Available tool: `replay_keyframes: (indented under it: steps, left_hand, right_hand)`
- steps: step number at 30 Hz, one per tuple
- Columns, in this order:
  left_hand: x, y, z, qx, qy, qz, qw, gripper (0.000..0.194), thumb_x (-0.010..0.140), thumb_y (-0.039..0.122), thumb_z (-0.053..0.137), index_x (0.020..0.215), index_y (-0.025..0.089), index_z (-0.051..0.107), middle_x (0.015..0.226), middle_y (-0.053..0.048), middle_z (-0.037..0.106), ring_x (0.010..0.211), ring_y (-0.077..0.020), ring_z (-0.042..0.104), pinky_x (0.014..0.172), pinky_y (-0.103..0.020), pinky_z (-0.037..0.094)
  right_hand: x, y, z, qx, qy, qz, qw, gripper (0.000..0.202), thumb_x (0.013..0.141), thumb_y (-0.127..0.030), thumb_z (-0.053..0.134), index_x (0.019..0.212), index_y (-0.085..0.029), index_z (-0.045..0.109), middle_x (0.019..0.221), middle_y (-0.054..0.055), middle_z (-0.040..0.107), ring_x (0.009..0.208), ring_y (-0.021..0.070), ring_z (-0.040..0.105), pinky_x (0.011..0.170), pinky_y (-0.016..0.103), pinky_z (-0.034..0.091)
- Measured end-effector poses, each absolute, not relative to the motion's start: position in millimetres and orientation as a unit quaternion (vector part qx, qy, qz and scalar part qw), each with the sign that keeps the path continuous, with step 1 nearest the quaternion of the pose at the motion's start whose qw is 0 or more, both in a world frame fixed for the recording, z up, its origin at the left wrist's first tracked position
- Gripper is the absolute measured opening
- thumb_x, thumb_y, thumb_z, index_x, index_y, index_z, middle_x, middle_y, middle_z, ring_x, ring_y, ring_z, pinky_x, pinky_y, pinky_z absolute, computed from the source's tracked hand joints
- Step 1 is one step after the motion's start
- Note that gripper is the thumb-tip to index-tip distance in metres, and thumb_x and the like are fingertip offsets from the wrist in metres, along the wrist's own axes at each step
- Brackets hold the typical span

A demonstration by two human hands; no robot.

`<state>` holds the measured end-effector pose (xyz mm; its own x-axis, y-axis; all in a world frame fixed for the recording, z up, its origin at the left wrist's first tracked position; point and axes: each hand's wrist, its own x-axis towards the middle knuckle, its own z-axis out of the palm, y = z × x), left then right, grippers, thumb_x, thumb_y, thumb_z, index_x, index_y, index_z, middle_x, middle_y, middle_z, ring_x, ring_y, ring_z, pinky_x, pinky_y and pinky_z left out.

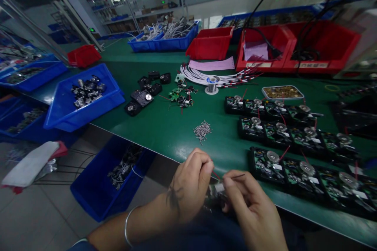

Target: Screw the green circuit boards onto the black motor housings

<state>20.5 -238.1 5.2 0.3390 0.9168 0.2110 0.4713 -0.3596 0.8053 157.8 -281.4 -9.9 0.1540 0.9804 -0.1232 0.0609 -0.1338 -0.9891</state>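
At the table's front edge, my left hand (191,178), with a silver bangle at the wrist, is closed, thumb pressed to curled fingers. My right hand (251,208) is closed beside it, thumb and fingers pinching. Between them is a small circuit-board assembly (216,191), partly covered by my fingers, with a thin red wire (216,174) rising from it. A thin dark strip (238,176) shows at my right fingertips; its kind is unclear. Beyond my hands lies a pile of small screws (202,131). Rows of black housings with circuit boards (306,168) stand to the right.
A solder spool (211,86), white cables (203,76), loose boards (181,96) and black housings (141,98) lie farther back. A blue bin (113,100) overhangs the left edge. Red bins (212,43) line the back; a tray of brass-coloured parts (282,92) sits right.
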Motion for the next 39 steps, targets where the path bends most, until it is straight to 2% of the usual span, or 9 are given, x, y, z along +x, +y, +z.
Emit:
replay_keyframes:
  steps: [5, 8, 12, 15, 18, 23, 30, 34, 39]
  left_hand:
    - [24.1, -235.7, 1.3, 0.734, 0.487, 0.332, 0.337, 0.02, 0.099, 0.025, 0.033, 0.086, 0.018, 0.046, 0.08, -0.001, 0.05, 0.071, -0.0126, 0.051, 0.065, -0.026, 0.041]
    - [23.4, -230.3, 1.1, 0.752, 0.441, 0.336, 0.357, 0.019, 0.098, 0.025, 0.036, 0.086, 0.017, 0.048, 0.083, -0.001, 0.053, 0.076, -0.0123, 0.052, 0.071, -0.026, 0.042]
    - [10.1, -219.3, 5.3, 0.73, 0.43, 0.433, 0.307, 0.014, 0.099, 0.023, 0.038, 0.095, 0.017, 0.051, 0.095, -0.003, 0.054, 0.089, -0.0116, 0.052, 0.082, -0.024, 0.042]
    - [-4.1, -215.5, 10.2, 0.828, 0.297, 0.357, 0.315, 0.017, 0.095, 0.032, 0.051, 0.099, 0.016, 0.055, 0.094, -0.004, 0.057, 0.088, -0.0127, 0.054, 0.079, -0.023, 0.044]
    - [-11.6, -217.3, 10.9, 0.898, 0.188, 0.276, 0.287, 0.014, 0.092, 0.028, 0.056, 0.094, 0.014, 0.058, 0.085, -0.005, 0.062, 0.079, -0.0134, 0.055, 0.073, -0.023, 0.045]
    - [-5.8, -227.1, 2.5, 0.867, 0.242, 0.32, 0.296, 0.014, 0.087, 0.028, 0.063, 0.088, 0.015, 0.06, 0.073, -0.001, 0.064, 0.067, -0.0113, 0.056, 0.064, -0.022, 0.044]
    - [-8.4, -223.1, 1.0, 0.829, 0.234, 0.367, 0.35, 0.017, 0.091, 0.033, 0.056, 0.096, 0.017, 0.059, 0.081, 0.0, 0.067, 0.073, -0.01, 0.061, 0.071, -0.022, 0.047]
    - [-15.4, -183.1, -7.9, 0.824, 0.395, 0.286, 0.289, 0.013, 0.095, 0.026, 0.051, 0.101, 0.017, 0.058, 0.093, -0.003, 0.061, 0.085, -0.0132, 0.059, 0.076, -0.025, 0.047]
    - [-5.4, -148.4, -22.2, 0.899, 0.383, 0.138, 0.16, 0.012, 0.094, 0.017, 0.048, 0.087, 0.016, 0.058, 0.086, -0.004, 0.057, 0.079, -0.017, 0.055, 0.07, -0.028, 0.046]
  right_hand:
    - [159.9, -281.9, -8.9, -0.548, -0.382, 0.593, 0.45, 0.03, 0.088, -0.049, 0.055, 0.094, -0.019, 0.057, 0.054, -0.004, 0.055, 0.046, 0.01, 0.053, 0.048, 0.018, 0.044]
    - [159.7, -280.6, -8.1, -0.527, -0.382, 0.634, 0.418, 0.032, 0.082, -0.048, 0.062, 0.089, -0.017, 0.062, 0.058, -0.003, 0.056, 0.045, 0.0093, 0.049, 0.045, 0.019, 0.042]
    - [162.7, -279.3, -7.9, -0.544, -0.346, 0.627, 0.436, 0.028, 0.082, -0.045, 0.065, 0.088, -0.018, 0.067, 0.058, -0.002, 0.059, 0.05, 0.011, 0.056, 0.054, 0.021, 0.046]
    - [165.4, -278.3, -9.7, -0.557, -0.319, 0.609, 0.466, 0.03, 0.08, -0.045, 0.067, 0.096, -0.019, 0.068, 0.059, -0.001, 0.062, 0.055, 0.0123, 0.058, 0.058, 0.021, 0.048]
    - [164.9, -277.0, -13.7, -0.557, -0.299, 0.609, 0.479, 0.033, 0.076, -0.046, 0.07, 0.095, -0.019, 0.069, 0.064, 0.0, 0.065, 0.058, 0.0124, 0.059, 0.059, 0.021, 0.047]
    - [159.9, -276.4, -19.6, -0.544, -0.304, 0.625, 0.471, 0.029, 0.079, -0.046, 0.068, 0.072, -0.018, 0.066, 0.056, -0.001, 0.06, 0.056, 0.0099, 0.054, 0.059, 0.019, 0.044]
    - [158.6, -276.2, -18.2, -0.559, -0.284, 0.605, 0.492, 0.031, 0.077, -0.048, 0.07, 0.075, -0.018, 0.067, 0.056, -0.001, 0.061, 0.055, 0.0107, 0.055, 0.058, 0.02, 0.043]
    - [159.6, -275.4, -19.5, -0.596, -0.283, 0.549, 0.514, 0.036, 0.079, -0.053, 0.066, 0.084, -0.018, 0.068, 0.054, -0.001, 0.059, 0.055, 0.0109, 0.053, 0.059, 0.02, 0.042]
    - [160.7, -276.4, -21.6, -0.586, -0.29, 0.556, 0.514, 0.036, 0.08, -0.053, 0.065, 0.086, -0.018, 0.068, 0.052, -0.002, 0.057, 0.056, 0.0116, 0.053, 0.06, 0.022, 0.042]
